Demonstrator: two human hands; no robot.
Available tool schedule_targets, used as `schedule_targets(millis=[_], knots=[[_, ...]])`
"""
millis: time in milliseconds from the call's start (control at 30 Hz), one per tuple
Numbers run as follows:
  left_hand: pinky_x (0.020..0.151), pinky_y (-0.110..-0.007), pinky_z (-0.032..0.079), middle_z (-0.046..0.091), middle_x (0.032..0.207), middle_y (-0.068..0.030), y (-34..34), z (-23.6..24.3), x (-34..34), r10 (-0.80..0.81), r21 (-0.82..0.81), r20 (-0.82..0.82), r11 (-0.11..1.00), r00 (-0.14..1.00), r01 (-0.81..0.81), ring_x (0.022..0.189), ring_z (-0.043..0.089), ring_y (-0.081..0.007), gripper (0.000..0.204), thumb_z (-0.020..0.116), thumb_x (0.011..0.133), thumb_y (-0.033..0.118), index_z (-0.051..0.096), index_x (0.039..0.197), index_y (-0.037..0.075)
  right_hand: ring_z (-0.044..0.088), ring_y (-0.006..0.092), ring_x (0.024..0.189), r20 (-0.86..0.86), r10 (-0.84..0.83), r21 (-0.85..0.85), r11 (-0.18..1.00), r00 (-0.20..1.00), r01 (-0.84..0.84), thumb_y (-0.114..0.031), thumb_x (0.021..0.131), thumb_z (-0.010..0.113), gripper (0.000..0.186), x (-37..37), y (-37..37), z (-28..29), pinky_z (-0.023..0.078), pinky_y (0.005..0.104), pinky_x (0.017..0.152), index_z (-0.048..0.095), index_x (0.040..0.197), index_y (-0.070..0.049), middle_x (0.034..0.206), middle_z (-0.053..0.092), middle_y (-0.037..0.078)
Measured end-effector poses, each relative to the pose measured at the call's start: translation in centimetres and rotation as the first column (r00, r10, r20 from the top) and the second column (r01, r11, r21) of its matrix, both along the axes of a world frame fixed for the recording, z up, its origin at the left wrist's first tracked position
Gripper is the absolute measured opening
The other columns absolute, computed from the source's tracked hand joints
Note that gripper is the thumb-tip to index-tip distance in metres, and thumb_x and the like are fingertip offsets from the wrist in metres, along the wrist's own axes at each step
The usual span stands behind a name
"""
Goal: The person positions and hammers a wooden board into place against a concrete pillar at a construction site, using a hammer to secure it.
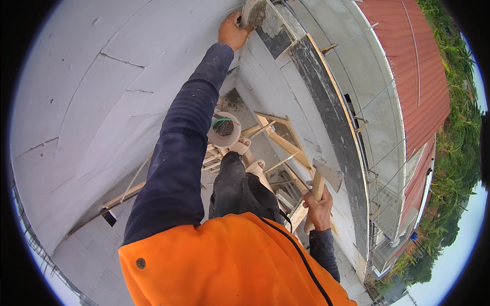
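Observation:
At the top, my left hand (235, 33) is stretched far out, its fingers closed around a short pale board (248, 12) standing against rough, mortar-crusted concrete at the wall corner. My right hand (319, 208) is closed around the wooden handle of a hatchet (329, 174), at lower right. The hatchet's grey blade points up and to the right, close to the white block wall. A long dark formwork board (332, 102) with a raw wood edge runs along the wall top, from near my left hand down past the hatchet.
Below my feet (256, 166) are wooden planks and a timber frame (286, 137). A round bucket (225, 130) with dark contents and something green stands by them. A white block wall (102, 102) rises at left. Thin rods (360, 35) jut beyond the formwork, near a red metal roof (416, 66).

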State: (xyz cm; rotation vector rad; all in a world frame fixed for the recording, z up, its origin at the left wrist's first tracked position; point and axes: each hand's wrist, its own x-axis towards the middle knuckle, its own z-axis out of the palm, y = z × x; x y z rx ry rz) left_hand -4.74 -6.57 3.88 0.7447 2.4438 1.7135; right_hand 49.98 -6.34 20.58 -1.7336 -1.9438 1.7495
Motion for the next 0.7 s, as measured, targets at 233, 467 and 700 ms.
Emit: schedule_targets(millis=[233, 467, 700], knots=[[0.093, -0.037, 0.056, 0.076, 0.114, -0.016, -10.3, -3.0, 15.5, -0.024, 0.071, 0.424, 0.997, 0.905, -0.007, 0.102, 0.073, -0.025, 0.04, 0.082, 0.09, 0.01, 0.065, 0.124, -0.004, 0.066, 0.0174, 0.09, 0.157, 0.111, 0.026, 0.993, 0.981, -0.116, -0.019, 0.089, 0.078, 0.037, 5.3, -1.0, -5.3, 0.053, 0.0325, 0.083, 0.071, 0.118, 0.002, 0.099, 0.073, 0.007], [0.107, -0.045, 0.049, 0.065, 0.132, -0.0203, -17.2, -6.2, 39.5, -0.23, -0.427, 0.385, 0.814, 0.894, 0.394, 0.124, 0.063, -0.0394, 0.058, 0.083, 0.086, 0.026, 0.064, 0.135, 0.002, 0.056, 0.0074, 0.058, -0.011, -0.068, -0.055, 0.996, 0.998, 0.067, -0.035, 0.089, 0.086, 0.06, 7.8, -3.1, -5.7, 0.046, 0.0249, 0.048, 0.066, 0.133, 0.0, 0.084, 0.065, 0.002], [0.106, -0.047, 0.049, 0.061, 0.131, -0.019, -16.3, -2.9, 48.4, -0.459, -0.359, 0.446, 0.694, 0.768, 0.624, 0.125, 0.06, -0.0398, 0.055, 0.079, 0.088, 0.035, 0.066, 0.132, 0.005, 0.071, 0.0213, 0.09, 0.11, 0.114, 0.111, 0.986, 0.987, -0.126, -0.031, 0.087, 0.088, 0.06, 16.0, -0.5, -5.9, 0.057, 0.0345, 0.083, 0.066, 0.133, 0.002, 0.103, 0.074, 0.013]])
